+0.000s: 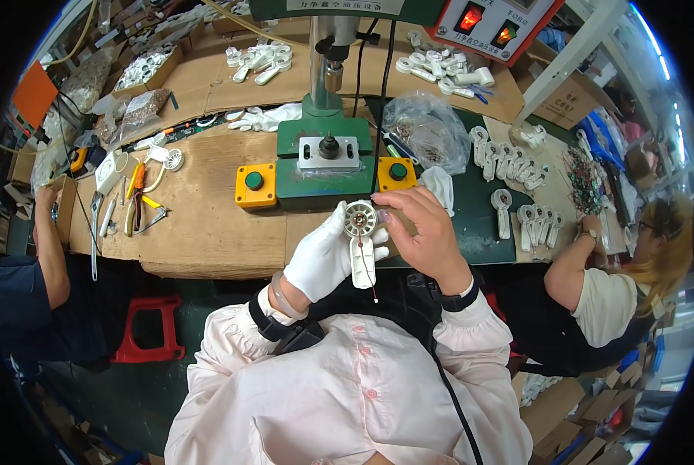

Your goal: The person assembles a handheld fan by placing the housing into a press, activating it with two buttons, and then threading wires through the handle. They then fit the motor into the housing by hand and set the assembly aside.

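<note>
A white handheld-fan housing (363, 273) is upright in front of my chest, its round head up and its short handle pointing down at me. Inside the head is a spoked ring with a dark centre. A thin red wire (368, 267) runs from there down the open handle, ending in a small white plug below it. My left hand (316, 254), in a white glove, is closed around the housing from the left and behind. On the other side my bare right hand (427, 235) has its thumb and forefinger at the head's right rim; its other fingers are bent.
Beyond my hands stands a green press (324, 186) with yellow button boxes (255, 186) on both sides. Pliers (135, 198) and other tools lie left. White fan parts (502, 213) sit in rows at right. People (595, 294) work on either side.
</note>
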A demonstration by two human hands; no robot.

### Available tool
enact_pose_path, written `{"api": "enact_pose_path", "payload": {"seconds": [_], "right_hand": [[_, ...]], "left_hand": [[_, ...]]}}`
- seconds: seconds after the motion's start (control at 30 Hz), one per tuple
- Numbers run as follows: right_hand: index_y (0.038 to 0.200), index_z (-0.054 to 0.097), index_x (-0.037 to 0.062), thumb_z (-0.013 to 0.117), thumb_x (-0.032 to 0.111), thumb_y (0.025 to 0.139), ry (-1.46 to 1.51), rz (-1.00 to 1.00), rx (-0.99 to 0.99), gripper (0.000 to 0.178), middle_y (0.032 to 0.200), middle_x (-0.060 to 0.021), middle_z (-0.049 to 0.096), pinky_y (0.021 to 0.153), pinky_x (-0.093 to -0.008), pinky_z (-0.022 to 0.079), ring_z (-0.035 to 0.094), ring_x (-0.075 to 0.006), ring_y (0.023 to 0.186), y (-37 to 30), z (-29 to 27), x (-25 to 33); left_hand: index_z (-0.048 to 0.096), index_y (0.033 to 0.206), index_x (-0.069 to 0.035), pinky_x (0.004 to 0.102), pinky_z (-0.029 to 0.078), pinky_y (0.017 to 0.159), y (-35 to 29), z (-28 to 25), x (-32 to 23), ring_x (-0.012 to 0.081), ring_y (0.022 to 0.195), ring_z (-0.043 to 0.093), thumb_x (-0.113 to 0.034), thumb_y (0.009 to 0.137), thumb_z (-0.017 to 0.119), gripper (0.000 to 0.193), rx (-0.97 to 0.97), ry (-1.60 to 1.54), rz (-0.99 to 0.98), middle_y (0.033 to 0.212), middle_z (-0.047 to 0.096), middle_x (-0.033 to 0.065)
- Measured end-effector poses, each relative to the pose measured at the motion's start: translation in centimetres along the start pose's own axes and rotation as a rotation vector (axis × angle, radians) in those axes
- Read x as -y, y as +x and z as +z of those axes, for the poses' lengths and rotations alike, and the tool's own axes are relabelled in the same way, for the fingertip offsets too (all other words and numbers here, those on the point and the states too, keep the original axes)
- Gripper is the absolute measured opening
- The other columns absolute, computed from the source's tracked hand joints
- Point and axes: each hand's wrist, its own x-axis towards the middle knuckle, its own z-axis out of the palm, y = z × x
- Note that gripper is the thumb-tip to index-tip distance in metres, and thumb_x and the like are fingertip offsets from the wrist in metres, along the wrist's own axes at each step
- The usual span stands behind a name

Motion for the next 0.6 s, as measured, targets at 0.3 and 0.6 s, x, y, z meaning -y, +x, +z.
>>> {"api": "enact_pose_path", "payload": {"seconds": [0.3, 0.6], "right_hand": [[0.112, 0.066, 0.0024, 0.070, 0.003, 0.079, -0.001, -0.003, 0.031, 0.033, 0.107, -0.0126, 0.069, 0.085, -0.0379, 0.048, 0.063, -0.0311, 0.095, 0.1, 0.3, -0.3], [0.124, 0.058, 0.0038, 0.077, 0.014, 0.075, -0.035, -0.030, 0.147, 0.054, 0.114, -0.0127, 0.064, 0.087, -0.0406, 0.049, 0.060, -0.0324, 0.100, 1.3, 1.4, 1.1]], "left_hand": [[0.047, 0.137, -0.006, 0.0471, 0.051, 0.097, 0.3, -0.8, -0.3, 0.0266, 0.112, 0.062, -0.039, 0.106, 0.036, 0.046, 0.009, 0.061, 0.018, 0.126, 0.060, 0.0105], [0.048, 0.135, -0.008, 0.0406, 0.050, 0.096, 0.0, -1.1, -1.0, 0.0259, 0.113, 0.061, -0.040, 0.106, 0.036, 0.046, 0.015, 0.080, 0.040, 0.127, 0.060, 0.0096]]}}
